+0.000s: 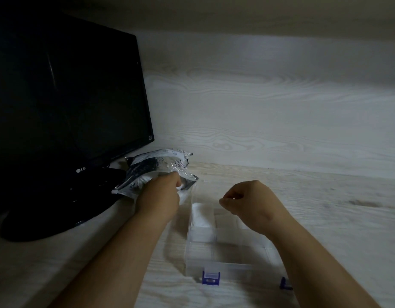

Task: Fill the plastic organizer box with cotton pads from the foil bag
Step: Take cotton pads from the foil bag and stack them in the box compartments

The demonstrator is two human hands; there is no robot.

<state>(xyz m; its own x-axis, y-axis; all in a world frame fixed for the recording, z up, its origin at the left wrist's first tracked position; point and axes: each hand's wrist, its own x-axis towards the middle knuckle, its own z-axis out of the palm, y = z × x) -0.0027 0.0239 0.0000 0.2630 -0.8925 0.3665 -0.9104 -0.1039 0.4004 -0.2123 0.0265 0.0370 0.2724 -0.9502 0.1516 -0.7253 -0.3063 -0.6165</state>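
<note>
Left hand [160, 193] grasps the foil bag [155, 167] at its near end, beside the monitor [65, 96] base. Right hand [247, 202] hangs over the plastic organizer box [227, 266], fingers clenched, thumb on forefinger. The box sits on the desk [325, 218]; cotton pads [201, 216] lie in its far-left compartment.

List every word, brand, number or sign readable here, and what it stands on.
"LG": lower bezel of the black flat monitor.
Small square sticker at that bezel's right corner: too small to read.
Print on the crinkled silver foil bag: blurred, unreadable.
Clear plastic organizer box: no text visible.
</note>
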